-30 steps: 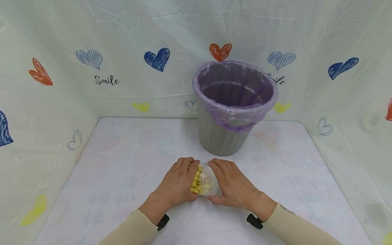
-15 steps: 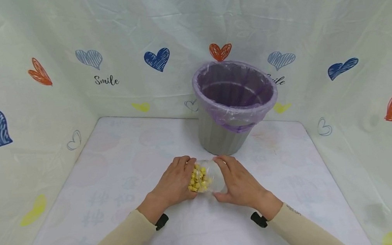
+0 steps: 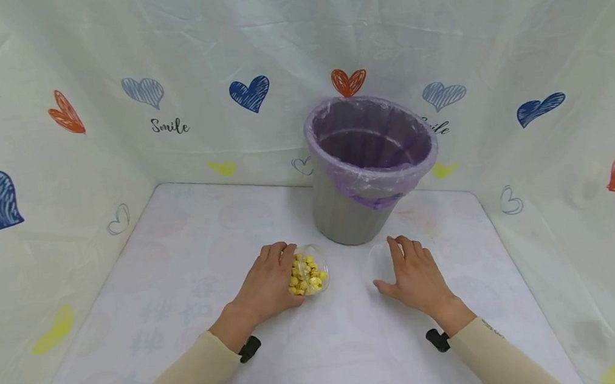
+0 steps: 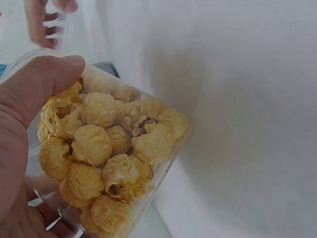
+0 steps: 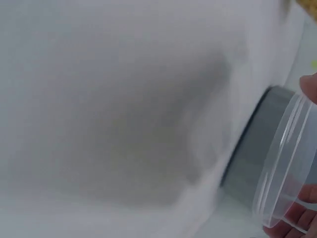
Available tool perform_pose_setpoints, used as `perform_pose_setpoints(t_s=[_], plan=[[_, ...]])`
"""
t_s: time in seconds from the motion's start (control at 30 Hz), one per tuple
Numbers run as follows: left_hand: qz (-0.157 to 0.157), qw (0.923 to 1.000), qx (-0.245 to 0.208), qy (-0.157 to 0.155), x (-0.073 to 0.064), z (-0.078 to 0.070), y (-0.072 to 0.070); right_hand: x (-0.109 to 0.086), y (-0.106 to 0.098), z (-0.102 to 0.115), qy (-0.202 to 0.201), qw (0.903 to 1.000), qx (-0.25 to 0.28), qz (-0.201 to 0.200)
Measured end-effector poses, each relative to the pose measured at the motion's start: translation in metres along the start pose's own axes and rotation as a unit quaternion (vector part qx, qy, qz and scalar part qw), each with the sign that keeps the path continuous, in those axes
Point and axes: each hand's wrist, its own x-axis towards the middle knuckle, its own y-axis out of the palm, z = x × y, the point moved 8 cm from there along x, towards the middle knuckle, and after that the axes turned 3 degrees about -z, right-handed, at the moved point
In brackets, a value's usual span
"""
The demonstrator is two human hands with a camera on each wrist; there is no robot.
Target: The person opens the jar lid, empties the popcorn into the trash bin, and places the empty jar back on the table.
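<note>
My left hand [image 3: 263, 284] grips a clear plastic jar [image 3: 325, 270] left of the table's middle, thumb and fingers on opposite sides of its wall. Yellow popcorn [image 4: 94, 144] shows through the clear plastic in the left wrist view. The jar's uncovered round mouth faces up and to the right. Apart from it, on the right, a clear round lid [image 5: 277, 168] with a ridged rim is held between the thumb and fingers of my right hand [image 3: 419, 277]. The lid is faint against the white cloth in the head view.
Behind the hands a grey waste bin [image 3: 342, 213] with a purple bag [image 3: 378, 183] folded over its rim stands at the back of the table. A white cloth [image 3: 196, 238] covers the tabletop. Heart-printed curtains [image 3: 192, 62] hang at the back and both sides.
The lid has come off the jar: my right hand has drawn it away to the right. My left hand has shifted slightly left and tilted the jar's mouth upward.
</note>
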Motion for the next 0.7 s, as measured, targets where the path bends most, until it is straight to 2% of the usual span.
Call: perform_pose_setpoints(t_s=[0.17,0.33,0.53,0.7], plan=[[0.000,1.0000,-0.002,0.003,0.000,-0.001,0.001,-0.011,0.016,-0.034,0.045,0.9978,-0.022,0.044],[0.002,1.0000,0.000,0.004,-0.001,-0.002,0.001,-0.019,0.026,-0.057,0.068,0.9932,-0.030,0.090],[-0.001,0.9999,0.011,0.008,-0.001,-0.001,0.001,-0.025,0.036,-0.069,0.077,0.9874,-0.015,0.137],[0.000,0.9999,0.009,0.007,-0.001,-0.002,0.000,-0.026,0.042,-0.074,0.078,0.9839,0.002,0.161]])
